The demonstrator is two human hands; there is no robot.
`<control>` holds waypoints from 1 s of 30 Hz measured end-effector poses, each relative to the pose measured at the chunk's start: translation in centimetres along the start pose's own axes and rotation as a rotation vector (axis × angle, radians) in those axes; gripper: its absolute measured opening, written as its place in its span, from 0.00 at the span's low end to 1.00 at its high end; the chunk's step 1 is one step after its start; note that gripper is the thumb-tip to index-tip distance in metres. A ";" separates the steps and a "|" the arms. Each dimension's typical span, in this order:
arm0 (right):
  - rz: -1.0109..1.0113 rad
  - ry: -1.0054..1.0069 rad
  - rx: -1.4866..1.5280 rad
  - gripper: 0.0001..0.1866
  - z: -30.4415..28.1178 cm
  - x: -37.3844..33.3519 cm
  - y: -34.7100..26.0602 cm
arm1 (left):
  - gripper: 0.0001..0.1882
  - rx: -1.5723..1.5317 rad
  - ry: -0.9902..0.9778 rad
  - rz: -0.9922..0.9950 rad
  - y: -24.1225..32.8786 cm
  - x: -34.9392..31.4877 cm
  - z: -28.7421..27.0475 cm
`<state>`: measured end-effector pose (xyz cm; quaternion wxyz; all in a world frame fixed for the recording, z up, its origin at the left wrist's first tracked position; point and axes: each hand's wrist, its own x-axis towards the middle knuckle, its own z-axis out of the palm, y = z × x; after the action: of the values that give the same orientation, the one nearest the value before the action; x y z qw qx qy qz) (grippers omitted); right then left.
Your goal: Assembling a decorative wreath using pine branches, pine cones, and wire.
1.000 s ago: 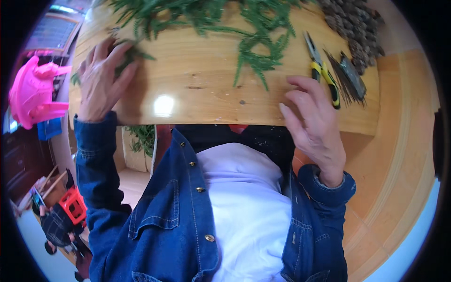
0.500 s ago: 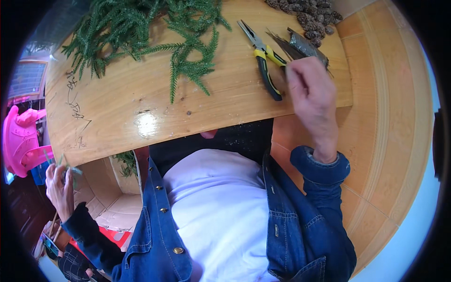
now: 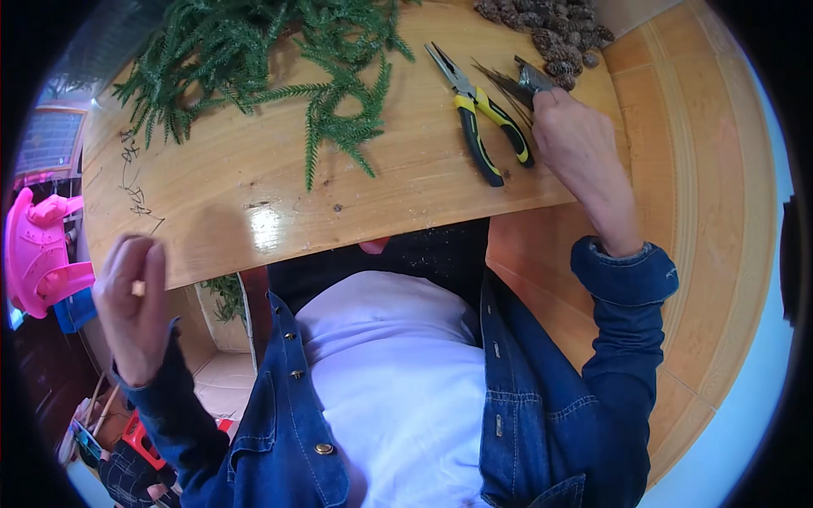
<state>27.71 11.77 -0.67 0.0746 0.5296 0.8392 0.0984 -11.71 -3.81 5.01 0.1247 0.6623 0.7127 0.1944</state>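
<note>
My right hand is closed at the bundle of thin dark wires, which is partly wrapped in dark shiny film. Its fingertips are hidden behind the knuckles. Just left of that hand lie needle-nose pliers with yellow and black handles, their jaws slightly apart. At the table's left front edge, my left hand hovers a little blurred with its fingers curled in. What it holds, if anything, cannot be made out.
Green artificial pine sprigs are heaped at the table's far left and middle. Brown pine cones lie at the far right. Below the table's left front edge stands a cardboard box with greenery inside. A pink plastic stool is farther left.
My left hand has come inward and up from beyond the table's left edge; the green bits at its fingers no longer show. My right hand has moved right, from the pliers' handle onto the wire bundle.
</note>
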 end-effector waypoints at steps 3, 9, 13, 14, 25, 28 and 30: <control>-0.012 0.036 0.056 0.05 -0.7 0.2 -0.1 | 0.05 -0.132 -0.048 0.189 3.7 1.4 2.4; -0.049 0.137 0.233 0.05 -1.4 0.0 0.3 | 0.06 -0.353 -0.207 0.474 8.7 3.2 5.5; -0.015 0.206 0.398 0.05 -0.6 -0.1 0.7 | 0.04 -0.429 -0.385 0.512 10.5 4.1 6.4; -0.013 0.216 0.443 0.05 -0.3 -0.1 0.9 | 0.04 -0.426 -0.387 0.514 10.8 4.3 6.8; 0.011 0.299 0.623 0.07 0.5 -0.5 1.2 | 0.04 -0.410 -0.443 0.557 13.7 6.3 7.4; 0.017 0.295 0.704 0.07 0.0 -0.8 1.1 | 0.05 -0.420 -0.399 0.552 13.8 7.6 7.7; 0.016 0.304 0.716 0.07 -0.2 -0.8 1.2 | 0.05 -0.427 -0.381 0.550 14.0 8.8 8.0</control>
<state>29.04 11.54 -0.21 -0.2412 0.5080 0.8177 -0.1229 3.55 6.45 4.77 0.3326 0.8120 0.4163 0.2380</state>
